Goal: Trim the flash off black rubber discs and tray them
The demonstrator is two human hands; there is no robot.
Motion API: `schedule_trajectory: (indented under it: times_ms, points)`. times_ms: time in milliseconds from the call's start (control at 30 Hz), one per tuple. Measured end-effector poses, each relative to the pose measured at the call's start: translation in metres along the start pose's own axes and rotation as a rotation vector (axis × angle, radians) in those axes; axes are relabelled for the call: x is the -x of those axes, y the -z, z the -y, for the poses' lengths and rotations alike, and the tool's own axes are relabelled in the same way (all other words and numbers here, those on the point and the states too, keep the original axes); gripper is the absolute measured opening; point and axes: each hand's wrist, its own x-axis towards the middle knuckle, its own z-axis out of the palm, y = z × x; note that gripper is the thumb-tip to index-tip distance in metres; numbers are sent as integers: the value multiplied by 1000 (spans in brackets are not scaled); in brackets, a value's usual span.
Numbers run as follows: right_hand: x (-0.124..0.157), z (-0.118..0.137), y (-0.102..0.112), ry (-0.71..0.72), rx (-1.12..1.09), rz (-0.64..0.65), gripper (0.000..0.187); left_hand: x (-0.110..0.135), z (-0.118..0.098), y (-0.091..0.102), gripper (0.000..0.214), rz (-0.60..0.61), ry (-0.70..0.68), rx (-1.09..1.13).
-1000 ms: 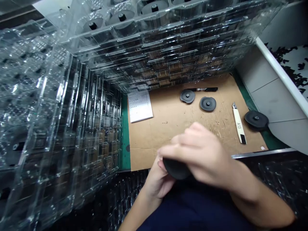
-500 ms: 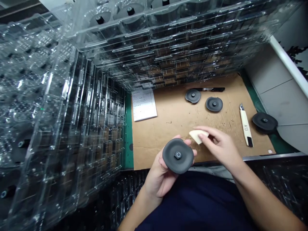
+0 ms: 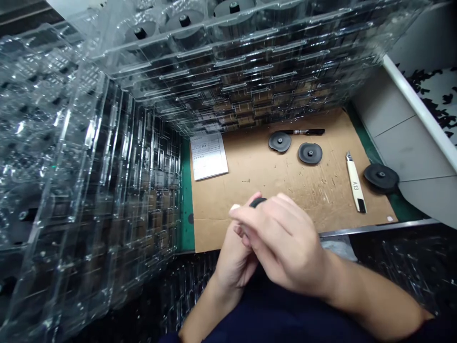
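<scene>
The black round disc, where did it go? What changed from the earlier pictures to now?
The right hand moved left, over the disc lying in the left hand, so only a sliver of it shows now. The cream wedge in the right hand moved too; only its tip shows. The three other discs, the black marker and the utility knife stayed where they were.

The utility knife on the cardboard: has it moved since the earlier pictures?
No. The utility knife sits in the same place beside the black disc on the cardboard; only the camera view shifted.
</scene>
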Motion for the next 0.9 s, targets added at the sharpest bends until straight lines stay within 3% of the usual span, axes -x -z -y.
schedule_trajectory:
  times_ms: [67, 133, 233, 300, 400, 467, 533, 600, 667, 800, 900]
  points:
    - [8, -3, 5, 60, -68, 90, 29, 0, -3, 1, 50, 72, -24, 3]
    - [19, -6, 14, 19, -75, 176, 28, -2, -5, 5, 56, 128, -47, 0]
    - [24, -13, 24, -110, 102, 122, 27, -4, -2, 11, 60, 121, -14, -18]
    - [17, -17, 27, -62, 186, 75, 27, -4, 1, 12, 59, 101, 25, -17]
    - [1, -28, 28, 43, 57, 102, 27, 0, 1, 9, 59, 137, 83, 8]
    - [-4, -39, 27, -89, -61, 92, 27, 3, -2, 8, 61, 192, 125, 30]
    - [3, -50, 24, -334, -80, 34, 24, 4, -4, 8, 60, 237, 166, 68]
    - [20, -60, 19, -547, -68, 4, 22, 5, -5, 10, 58, 255, 183, 107]
    - [41, -68, 14, -674, -104, 43, 23, 4, -4, 12, 56, 249, 176, 128]
    - [68, -74, 9, -767, -148, 117, 23, 0, 0, 12, 55, 218, 139, 138]
    - [59, -58, 16, -725, -48, -18, 21, -1, 3, 8, 53, 190, 94, 118]
